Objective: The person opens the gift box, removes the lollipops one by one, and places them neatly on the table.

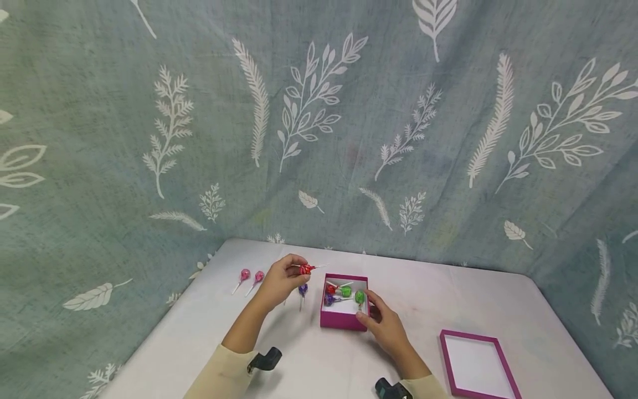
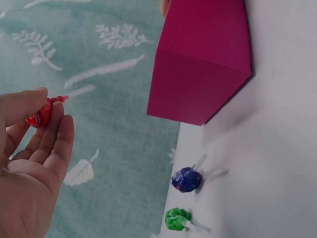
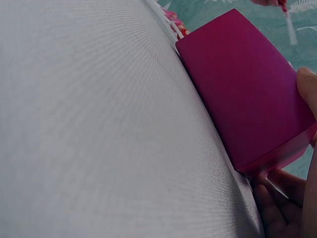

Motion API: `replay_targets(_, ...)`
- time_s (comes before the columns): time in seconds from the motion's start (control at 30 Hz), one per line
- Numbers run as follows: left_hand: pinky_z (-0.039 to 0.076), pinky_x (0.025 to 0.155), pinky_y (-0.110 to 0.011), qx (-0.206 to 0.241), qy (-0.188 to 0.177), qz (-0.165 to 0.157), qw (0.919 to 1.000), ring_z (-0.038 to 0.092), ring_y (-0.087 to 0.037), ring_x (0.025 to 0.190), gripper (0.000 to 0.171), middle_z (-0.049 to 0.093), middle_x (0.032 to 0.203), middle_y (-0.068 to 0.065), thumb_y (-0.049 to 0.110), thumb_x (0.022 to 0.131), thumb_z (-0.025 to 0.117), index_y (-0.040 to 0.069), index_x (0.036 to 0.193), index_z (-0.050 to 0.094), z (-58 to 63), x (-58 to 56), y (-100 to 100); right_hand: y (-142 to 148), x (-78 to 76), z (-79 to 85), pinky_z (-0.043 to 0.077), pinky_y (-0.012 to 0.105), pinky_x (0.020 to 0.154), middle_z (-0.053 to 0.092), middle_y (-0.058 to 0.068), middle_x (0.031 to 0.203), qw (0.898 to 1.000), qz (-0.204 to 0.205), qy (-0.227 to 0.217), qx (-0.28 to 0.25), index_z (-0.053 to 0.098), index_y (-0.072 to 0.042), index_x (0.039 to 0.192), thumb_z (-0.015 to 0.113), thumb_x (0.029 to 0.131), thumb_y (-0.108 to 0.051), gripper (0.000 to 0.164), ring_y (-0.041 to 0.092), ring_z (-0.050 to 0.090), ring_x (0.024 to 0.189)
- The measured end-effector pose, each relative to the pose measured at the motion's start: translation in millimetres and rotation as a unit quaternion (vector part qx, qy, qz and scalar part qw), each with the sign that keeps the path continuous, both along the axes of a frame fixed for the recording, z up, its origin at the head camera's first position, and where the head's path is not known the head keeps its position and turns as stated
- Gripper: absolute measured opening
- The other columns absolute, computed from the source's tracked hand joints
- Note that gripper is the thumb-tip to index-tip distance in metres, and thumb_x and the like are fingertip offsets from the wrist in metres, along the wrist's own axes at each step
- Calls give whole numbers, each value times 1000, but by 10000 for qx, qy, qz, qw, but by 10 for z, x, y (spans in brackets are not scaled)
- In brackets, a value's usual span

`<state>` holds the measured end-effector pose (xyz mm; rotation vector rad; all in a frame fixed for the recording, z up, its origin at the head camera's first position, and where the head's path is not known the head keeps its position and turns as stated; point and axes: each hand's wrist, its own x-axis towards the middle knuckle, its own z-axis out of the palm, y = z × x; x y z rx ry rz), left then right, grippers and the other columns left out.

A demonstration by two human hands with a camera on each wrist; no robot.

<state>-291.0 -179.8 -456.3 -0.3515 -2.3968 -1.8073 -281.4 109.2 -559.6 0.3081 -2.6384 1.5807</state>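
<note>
My left hand [image 1: 278, 282] pinches a red-wrapped lollipop [image 1: 306, 269] by its head, above the table and left of the magenta box [image 1: 344, 321]. The lollipop's white stick points right, toward the box. Inside the box lie several lollipops: a red one [image 1: 331, 289], two green ones [image 1: 346, 291] and a purple one [image 1: 329, 300]. At the box's right side, my right hand [image 1: 390, 328] grips it, thumb near the front corner and fingers along the wall. The right wrist view shows that thumb [image 3: 308, 87] against the box.
Two pink lollipops [image 1: 245, 274] lie at the table's left. Near the left hand lie a purple lollipop [image 1: 303, 289] and, seen in the left wrist view, a green lollipop [image 2: 177, 219]. A magenta-edged lid [image 1: 469, 334] lies at the right. Behind the table hangs a leaf-patterned cloth [image 1: 319, 183].
</note>
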Motion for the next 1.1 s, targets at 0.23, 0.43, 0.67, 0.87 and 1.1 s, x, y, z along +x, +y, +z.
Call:
replay_targets(0.23, 54, 81, -34, -129, 100, 101, 9998, 65, -23, 97, 34, 68, 104, -8, 9, 87, 74, 9, 121, 66, -34, 70, -56, 7, -5, -23, 49, 47, 91, 53, 14, 138, 10000, -34, -2, -45, 45, -27, 146, 72, 86, -43, 68, 31, 58, 116)
replay_targets(0.43, 52, 85, -32, -264, -4, 72, 9996, 63, -23, 104, 34, 68, 110, -4, 9, 87, 73, 12, 120, 67, -74, 99, -121, 14, -21, 3, 49, 48, 91, 54, 14, 137, 10000, 5, 49, -75, 45, -29, 146, 71, 86, -45, 67, 31, 58, 115)
replay_targets(0.67, 54, 82, -40, -355, -359, -42, 9987, 65, -22, 96, 37, 65, 108, -6, 16, 86, 76, 15, 122, 66, -185, 159, -173, 21, 2, -3, 48, 49, 92, 52, 14, 139, 9999, -65, -75, -79, 45, -28, 146, 72, 86, -43, 68, 31, 58, 116)
replay_targets(0.87, 55, 73, -38, -606, -685, -294, 9954, 66, -23, 85, 35, 67, 99, -7, 19, 88, 74, 3, 118, 66, -286, 229, -196, 15, 30, -8, 48, 48, 92, 53, 15, 138, 9998, -35, -164, -137, 45, -27, 146, 72, 86, -43, 67, 32, 58, 116)
replay_targets(1.1, 55, 63, -35, -1058, -817, -337, 9905, 65, -18, 75, 37, 65, 97, -4, 27, 84, 78, 4, 111, 69, -443, 211, -239, -5, 14, 7, 49, 47, 90, 52, 13, 139, 9998, -62, -105, -145, 45, -30, 146, 73, 84, -47, 69, 31, 58, 116)
